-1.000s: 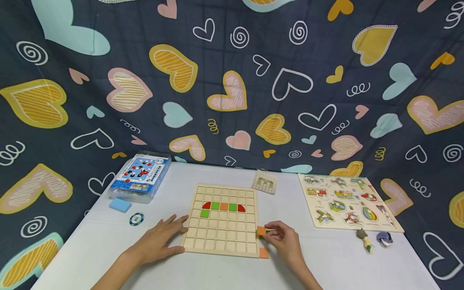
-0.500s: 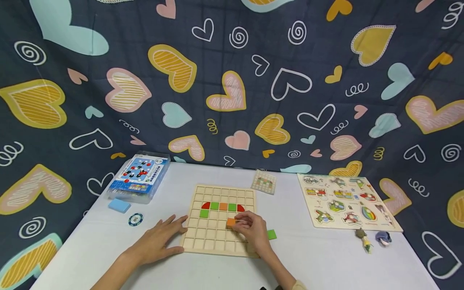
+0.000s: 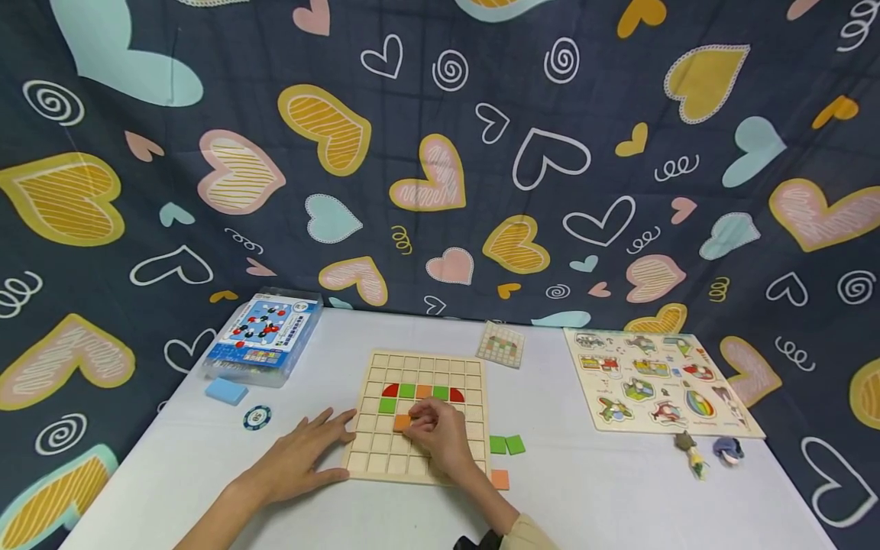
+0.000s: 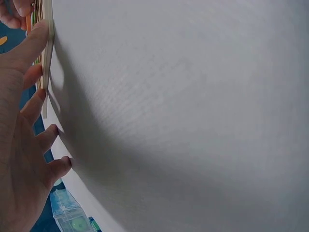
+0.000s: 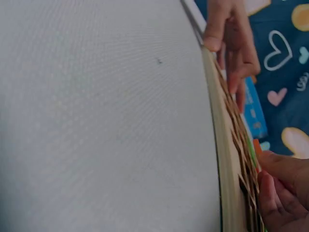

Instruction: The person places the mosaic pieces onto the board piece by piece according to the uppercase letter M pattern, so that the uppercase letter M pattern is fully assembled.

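My right hand (image 3: 443, 437) pinches an orange square tile (image 3: 402, 423) between thumb and fingers, over the left-middle cells of the wooden grid board (image 3: 417, 480). The same tile (image 5: 257, 146) stands tilted above the board in the right wrist view. My left hand (image 3: 302, 457) lies with spread fingers at the board's left edge, thumb and fingertips touching the frame. In the grid sit red quarter-round tiles (image 3: 391, 390), green tiles (image 3: 388, 406) and an orange tile (image 3: 424, 391); the right hand partly hides that row.
Two green tiles (image 3: 515, 444) and an orange tile (image 3: 500, 479) lie right of the board. Behind it is a small pattern card (image 3: 501, 344). A picture puzzle board (image 3: 660, 382) with small figures (image 3: 728, 452) is at right; a boxed set (image 3: 264, 336), blue block (image 3: 226, 390) and chip (image 3: 257, 417) are at left.
My right hand has carried the orange tile leftward from the board's right side to over its left-middle cells. Two green tiles now lie right of the board. My left hand has stayed in place.
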{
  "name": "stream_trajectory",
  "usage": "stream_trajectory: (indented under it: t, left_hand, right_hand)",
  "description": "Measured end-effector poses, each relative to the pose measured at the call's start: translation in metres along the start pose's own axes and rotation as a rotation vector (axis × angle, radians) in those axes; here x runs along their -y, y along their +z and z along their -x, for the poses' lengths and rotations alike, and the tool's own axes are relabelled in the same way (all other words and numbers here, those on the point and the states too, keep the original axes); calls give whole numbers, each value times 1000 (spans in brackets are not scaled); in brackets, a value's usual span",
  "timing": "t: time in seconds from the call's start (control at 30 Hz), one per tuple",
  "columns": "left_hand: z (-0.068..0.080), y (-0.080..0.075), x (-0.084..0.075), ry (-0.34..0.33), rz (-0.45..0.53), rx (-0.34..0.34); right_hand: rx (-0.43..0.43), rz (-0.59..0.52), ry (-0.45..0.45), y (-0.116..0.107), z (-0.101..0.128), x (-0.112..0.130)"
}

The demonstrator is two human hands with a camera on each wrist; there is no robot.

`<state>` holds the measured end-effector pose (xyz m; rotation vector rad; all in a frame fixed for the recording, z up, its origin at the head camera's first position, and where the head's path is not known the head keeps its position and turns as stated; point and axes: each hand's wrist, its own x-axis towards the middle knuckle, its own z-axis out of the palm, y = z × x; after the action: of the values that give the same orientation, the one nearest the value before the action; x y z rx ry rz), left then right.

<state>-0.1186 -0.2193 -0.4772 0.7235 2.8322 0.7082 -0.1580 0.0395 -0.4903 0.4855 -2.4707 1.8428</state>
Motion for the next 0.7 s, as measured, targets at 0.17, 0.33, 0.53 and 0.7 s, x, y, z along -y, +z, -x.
stream_trajectory:
  t: [0.17, 0.33, 0.53, 0.7]
  left_hand:
    - [0, 0, 1, 0, 5, 2]
    - [0, 2, 1, 8, 4, -1]
    - [0, 2, 1, 8, 0, -2]
    - [1, 2, 1, 22, -10, -15]
  right_hand:
    - [20, 20, -22, 10, -6, -6]
    - [39, 46, -52, 16, -8, -6]
    - [43, 10, -38, 17, -9, -4]
    - [59, -50, -10, 15, -8, 5]
